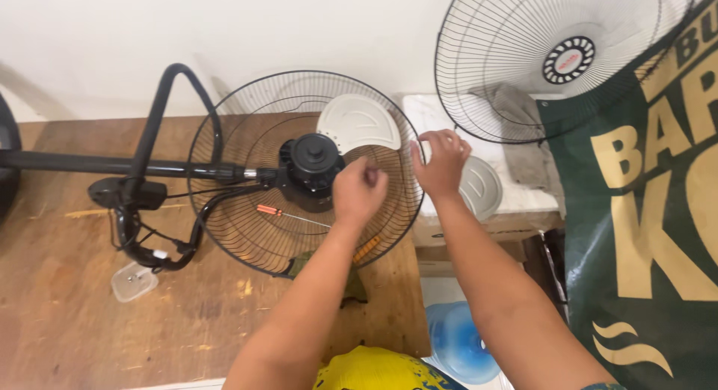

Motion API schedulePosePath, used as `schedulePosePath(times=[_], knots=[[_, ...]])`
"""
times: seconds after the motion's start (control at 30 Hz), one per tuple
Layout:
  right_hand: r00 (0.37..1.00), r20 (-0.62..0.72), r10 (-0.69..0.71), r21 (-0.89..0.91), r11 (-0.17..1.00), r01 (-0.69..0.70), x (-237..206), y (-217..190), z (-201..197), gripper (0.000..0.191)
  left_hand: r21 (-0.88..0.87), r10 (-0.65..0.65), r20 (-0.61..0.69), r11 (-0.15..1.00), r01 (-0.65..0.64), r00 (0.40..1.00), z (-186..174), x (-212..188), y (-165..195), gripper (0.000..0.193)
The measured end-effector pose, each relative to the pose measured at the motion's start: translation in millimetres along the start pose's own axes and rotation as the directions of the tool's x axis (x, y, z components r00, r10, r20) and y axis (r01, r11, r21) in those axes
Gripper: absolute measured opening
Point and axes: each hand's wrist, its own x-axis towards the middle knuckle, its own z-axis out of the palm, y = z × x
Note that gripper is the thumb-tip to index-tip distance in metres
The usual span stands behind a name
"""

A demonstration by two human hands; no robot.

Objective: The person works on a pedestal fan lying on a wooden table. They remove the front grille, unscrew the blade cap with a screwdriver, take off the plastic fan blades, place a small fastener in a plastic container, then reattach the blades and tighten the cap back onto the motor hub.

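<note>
Left hand pinched shut over rear guard, right hand grips its rim; thin wire bends easy, so hold the rim w/ both.

A wooden table fills the lower left of the frame, with a wall behind it. On it, at centre, lies a rear fan guard with the motor in its middle and a fan blade just above and to the right of the motor. A screwdriver rests inside the guard, below the motor. The fan pole runs left from the motor to the frame's left edge. A small plastic tub sits at lower left. The left hand is over the guard's right part; the right hand is at its right rim. A front fan guard stands at upper right, a banner along the right edge, a water bottle at bottom centre.
</note>
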Motion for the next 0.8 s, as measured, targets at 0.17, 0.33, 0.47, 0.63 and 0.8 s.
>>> schedulePosePath(times=[0.17, 0.33, 0.47, 0.63, 0.8], knots=[[0.976, 0.196, -0.091, 0.106, 0.992, 0.071, 8, -53, 29, 0.021, 0.169, -0.127, -0.099, 0.975, 0.143, 0.987, -72, -7, -47, 0.020], [0.917, 0.380, -0.118, 0.024, 0.993, 0.118, 9, -91, 59, 0.049, 0.495, -0.214, 0.015, 0.850, 0.179, 0.977, -127, -25, -95, 0.021], [0.914, 0.384, -0.130, -0.014, 0.989, 0.146, 2, -107, 67, 0.052, 0.664, -0.202, 0.121, 0.745, 0.072, 0.972, -147, -31, -121, 0.037], [0.951, 0.287, -0.114, -0.008, 0.993, 0.121, -10, -115, 60, 0.025, 0.741, -0.308, 0.271, 0.671, 0.006, 0.912, -167, -28, -132, 0.022], [0.959, 0.279, -0.041, -0.038, 0.998, 0.053, -11, -126, 43, 0.035, 0.759, -0.301, 0.358, 0.645, -0.088, 0.884, -188, -17, -125, 0.016]])
